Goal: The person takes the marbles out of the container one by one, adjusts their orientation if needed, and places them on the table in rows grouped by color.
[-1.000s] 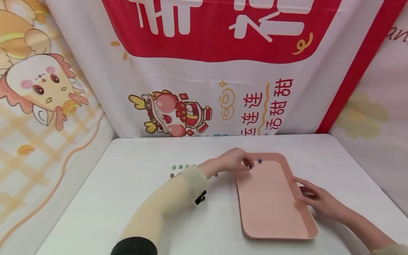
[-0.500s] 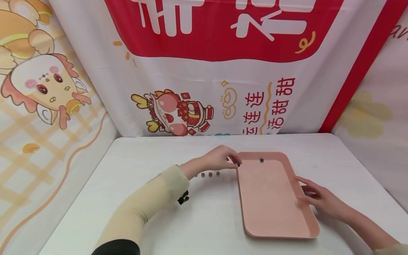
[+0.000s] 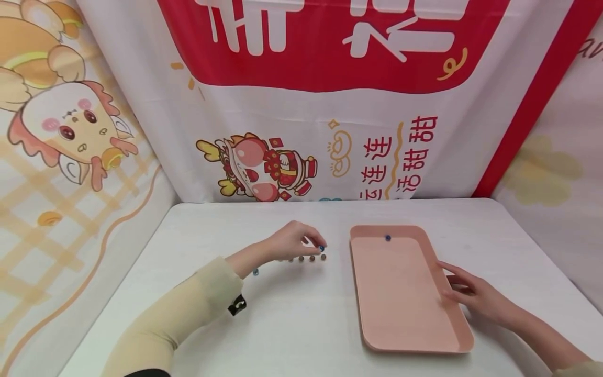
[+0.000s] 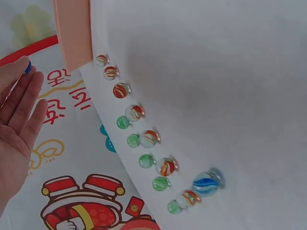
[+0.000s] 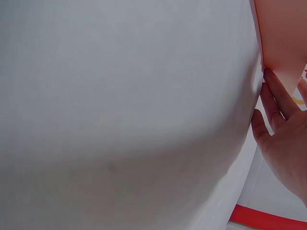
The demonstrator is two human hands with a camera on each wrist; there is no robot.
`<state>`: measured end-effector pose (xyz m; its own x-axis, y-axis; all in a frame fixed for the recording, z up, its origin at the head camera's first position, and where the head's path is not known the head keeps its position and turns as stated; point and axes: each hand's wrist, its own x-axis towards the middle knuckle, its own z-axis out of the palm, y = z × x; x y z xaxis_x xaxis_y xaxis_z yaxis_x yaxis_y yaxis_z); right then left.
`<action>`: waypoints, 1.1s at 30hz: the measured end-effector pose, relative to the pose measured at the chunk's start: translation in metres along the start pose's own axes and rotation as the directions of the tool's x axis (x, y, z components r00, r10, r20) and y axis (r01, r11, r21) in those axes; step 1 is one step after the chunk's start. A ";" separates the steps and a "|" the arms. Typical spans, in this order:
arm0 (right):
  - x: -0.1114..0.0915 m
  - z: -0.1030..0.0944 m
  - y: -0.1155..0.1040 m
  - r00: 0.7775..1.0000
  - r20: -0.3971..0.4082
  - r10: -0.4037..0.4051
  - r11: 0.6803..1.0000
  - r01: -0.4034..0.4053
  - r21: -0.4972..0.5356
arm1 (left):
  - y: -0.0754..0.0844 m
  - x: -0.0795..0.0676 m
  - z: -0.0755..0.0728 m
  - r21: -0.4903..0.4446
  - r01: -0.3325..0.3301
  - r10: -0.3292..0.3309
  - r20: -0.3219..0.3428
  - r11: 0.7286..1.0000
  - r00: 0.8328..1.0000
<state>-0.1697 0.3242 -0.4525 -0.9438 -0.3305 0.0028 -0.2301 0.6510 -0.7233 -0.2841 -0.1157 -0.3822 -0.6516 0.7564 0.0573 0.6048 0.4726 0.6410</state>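
In the head view my left hand (image 3: 289, 242) pinches a blue marble (image 3: 322, 248) between thumb and fingertips, above the table left of the tray. Below it runs a row of brown-and-clear marbles (image 3: 312, 258), partly hidden by the hand. The left wrist view shows that row of orange-swirled marbles (image 4: 166, 166) with green marbles (image 4: 146, 160) beside it, and a larger clear marble with blue swirls (image 4: 206, 184). A pink tray (image 3: 400, 293) has one dark blue marble (image 3: 388, 237) at its far end. My right hand (image 3: 485, 298) rests against the tray's right rim with extended fingers.
The white table (image 3: 292, 324) carries the tray right of centre. A printed cloth backdrop (image 3: 301, 120) stands along the table's far edge, and patterned side walls rise at left and right.
My left hand has moved left, out from over the tray, with a blue marble in its fingertips. One blue marble stays in the tray. The right hand stays at the rim.
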 end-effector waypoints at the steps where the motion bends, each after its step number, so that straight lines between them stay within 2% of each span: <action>1: 0.000 0.000 0.000 1.000 0.000 0.000 1.000 0.000 0.000 | -0.002 -0.005 -0.001 -0.011 0.007 -0.007 -0.007 1.000 1.000; 10: -0.002 0.001 0.001 1.000 0.019 0.020 1.000 -0.020 0.014 | -0.018 -0.040 -0.004 -0.041 0.035 -0.039 -0.106 0.999 0.994; 17: -0.003 0.002 0.000 0.999 0.017 0.042 0.999 -0.042 0.017 | -0.028 -0.059 -0.007 -0.092 0.047 -0.062 -0.158 0.995 0.986; 26: -0.001 0.000 0.002 1.000 -0.011 -0.007 1.000 0.007 0.018 | -0.038 -0.075 -0.013 -0.082 0.092 -0.106 -0.187 0.992 0.977; 33: -0.001 0.000 0.001 1.000 0.004 0.015 0.999 -0.015 0.030 | -0.047 -0.087 -0.013 -0.007 0.112 -0.112 -0.141 0.994 0.984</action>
<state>-0.1693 0.3251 -0.4531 -0.9462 -0.3233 -0.0107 -0.2087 0.6355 -0.7434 -0.2622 -0.2100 -0.4072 -0.7731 0.6275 0.0923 0.5248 0.5512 0.6486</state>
